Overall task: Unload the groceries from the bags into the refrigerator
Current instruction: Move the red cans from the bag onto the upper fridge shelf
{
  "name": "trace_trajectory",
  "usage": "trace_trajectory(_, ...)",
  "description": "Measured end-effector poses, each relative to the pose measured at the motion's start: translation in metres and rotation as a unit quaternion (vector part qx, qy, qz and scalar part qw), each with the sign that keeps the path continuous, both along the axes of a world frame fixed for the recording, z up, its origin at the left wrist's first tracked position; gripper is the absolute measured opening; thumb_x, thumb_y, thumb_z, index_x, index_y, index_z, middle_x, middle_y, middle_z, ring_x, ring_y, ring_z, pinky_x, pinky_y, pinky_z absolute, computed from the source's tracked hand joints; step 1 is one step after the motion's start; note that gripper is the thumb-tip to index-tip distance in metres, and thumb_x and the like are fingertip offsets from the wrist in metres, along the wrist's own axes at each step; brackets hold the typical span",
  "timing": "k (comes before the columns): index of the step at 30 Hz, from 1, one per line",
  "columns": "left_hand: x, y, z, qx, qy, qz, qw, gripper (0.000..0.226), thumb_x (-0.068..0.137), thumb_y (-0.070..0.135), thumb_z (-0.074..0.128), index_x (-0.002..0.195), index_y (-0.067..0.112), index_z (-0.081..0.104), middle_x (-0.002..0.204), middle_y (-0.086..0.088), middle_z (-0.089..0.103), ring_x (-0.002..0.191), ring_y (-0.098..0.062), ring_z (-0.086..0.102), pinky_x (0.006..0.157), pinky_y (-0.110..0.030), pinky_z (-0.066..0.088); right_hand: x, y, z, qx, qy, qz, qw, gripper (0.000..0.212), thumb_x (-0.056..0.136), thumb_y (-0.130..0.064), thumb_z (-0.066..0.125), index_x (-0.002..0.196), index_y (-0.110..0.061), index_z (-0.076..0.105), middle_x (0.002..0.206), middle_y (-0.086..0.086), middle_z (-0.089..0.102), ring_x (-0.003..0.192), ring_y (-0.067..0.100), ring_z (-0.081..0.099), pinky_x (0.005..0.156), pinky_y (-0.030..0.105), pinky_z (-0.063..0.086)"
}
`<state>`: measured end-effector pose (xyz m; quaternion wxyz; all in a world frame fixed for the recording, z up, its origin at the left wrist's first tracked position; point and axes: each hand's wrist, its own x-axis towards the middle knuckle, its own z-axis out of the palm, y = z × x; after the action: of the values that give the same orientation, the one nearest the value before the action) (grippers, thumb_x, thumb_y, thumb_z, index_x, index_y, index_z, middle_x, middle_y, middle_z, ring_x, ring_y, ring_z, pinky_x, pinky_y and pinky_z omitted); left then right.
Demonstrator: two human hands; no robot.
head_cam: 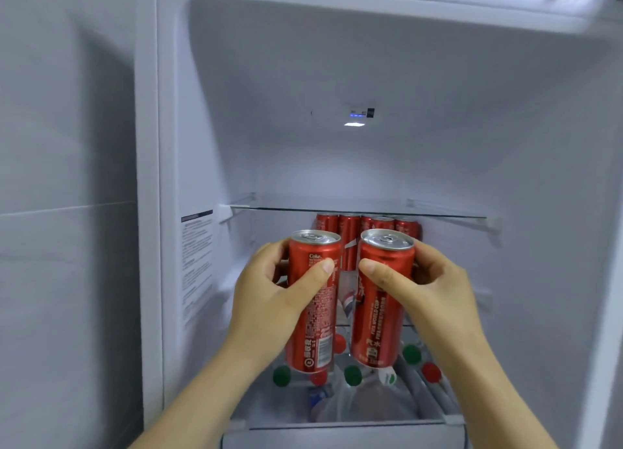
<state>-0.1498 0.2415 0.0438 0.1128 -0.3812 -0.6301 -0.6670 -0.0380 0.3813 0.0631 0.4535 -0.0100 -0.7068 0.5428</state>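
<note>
Cans, red and upright, one per hand; left hand (266, 300) wraps the left can (313, 310), thumb across its front; right hand (428, 290) grasps the right can (382, 313) likewise; both held inside the refrigerator (303, 111), before a row of cans (350, 233) under the glass shelf (371, 210); below, seemingly bottles (352, 374).

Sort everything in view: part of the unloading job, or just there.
Job: left can in left hand; right can in right hand; fridge.
Just there: back cans, bottles below, sticker, light.
</note>
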Motion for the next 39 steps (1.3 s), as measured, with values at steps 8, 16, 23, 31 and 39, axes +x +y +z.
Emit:
trace_trajectory(8,-0.029,0.037,0.002,0.009,-0.006,0.027,1.0,0.04,0.067,0.056,0.064,0.104,0.039,0.062,0.103,0.016,0.068,0.094,-0.004,0.066,0.079,-0.028,0.057,-0.044,0.038,-0.002,0.004,-0.006,-0.012,1.0,0.039,0.056,-0.044,0.08,0.092,-0.042,0.064,0.088,-0.028,0.07,0.08,-0.006,0.067,0.066,0.016,0.051)
trace_trajectory(16,-0.067,0.069,-0.004,0.013,-0.009,0.069,0.998,0.044,0.073,0.051,0.071,0.112,0.033,0.063,0.109,0.012,0.066,0.1,-0.007,0.064,0.085,-0.038,0.057,-0.082,0.067,-0.009,0.01,-0.003,-0.016,1.0,0.034,0.063,-0.038,0.083,0.091,-0.043,0.065,0.089,-0.029,0.07,0.083,-0.007,0.066,0.071,0.021,0.052)
trace_trajectory(23,-0.089,0.085,-0.017,0.005,-0.012,0.07,0.997,0.043,0.072,0.055,0.073,0.109,0.035,0.065,0.109,0.01,0.066,0.097,-0.008,0.065,0.082,-0.038,0.058,-0.105,0.086,-0.018,0.035,-0.026,-0.022,0.999,0.034,0.066,-0.037,0.083,0.091,-0.046,0.062,0.087,-0.033,0.068,0.083,-0.012,0.063,0.071,0.017,0.049)
trace_trajectory(31,-0.104,0.092,-0.017,-0.018,-0.034,0.035,0.999,0.048,0.069,0.061,0.071,0.112,0.042,0.061,0.111,0.014,0.068,0.101,-0.006,0.065,0.085,-0.038,0.057,-0.123,0.097,-0.025,0.026,-0.041,-0.026,0.999,0.039,0.07,-0.046,0.077,0.106,-0.035,0.065,0.093,-0.018,0.071,0.084,-0.005,0.066,0.072,0.021,0.053)
trace_trajectory(39,-0.108,0.084,-0.033,-0.068,-0.06,-0.014,0.996,0.052,0.074,0.044,0.068,0.123,0.029,0.057,0.112,0.013,0.068,0.101,-0.004,0.066,0.083,-0.026,0.057,-0.121,0.103,-0.047,0.017,-0.09,0.015,0.996,0.039,0.072,-0.042,0.077,0.107,-0.043,0.058,0.101,-0.019,0.069,0.092,-0.003,0.065,0.072,0.017,0.052)
